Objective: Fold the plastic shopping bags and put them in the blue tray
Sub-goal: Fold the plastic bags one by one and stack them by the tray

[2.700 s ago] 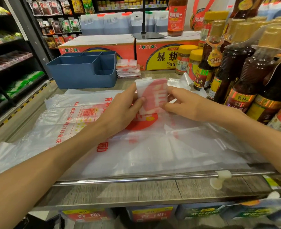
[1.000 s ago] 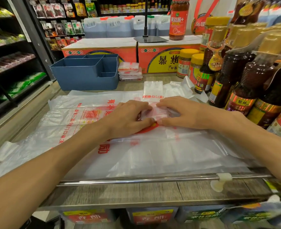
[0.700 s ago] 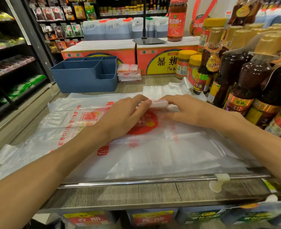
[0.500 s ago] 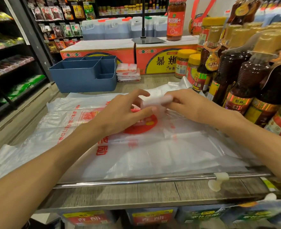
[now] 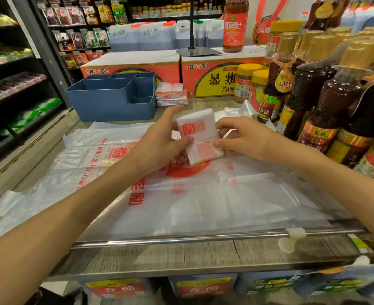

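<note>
A white plastic bag with red print, folded into a small thick packet [image 5: 198,134], is held between both hands above the counter, its upper flap standing up. My left hand [image 5: 159,144] grips its left side with thumb in front and fingers behind. My right hand [image 5: 243,137] pinches its right edge. Beneath them lie several flat unfolded bags [image 5: 137,190] spread over the counter. The blue tray [image 5: 113,100] with compartments stands at the back left, and a stack of folded bags [image 5: 170,95] lies beside it on the right.
Dark sauce bottles [image 5: 327,102] and yellow-lidded jars [image 5: 245,82] crowd the right side. Red cartons [image 5: 208,75] stand behind the tray. A metal rail [image 5: 181,238] runs along the counter's near edge. Store shelves [image 5: 16,84] line the left.
The long strip of bag has been folded down into a small packet. My hands have lifted it off the flat bags, and its upper flap now stands up.
</note>
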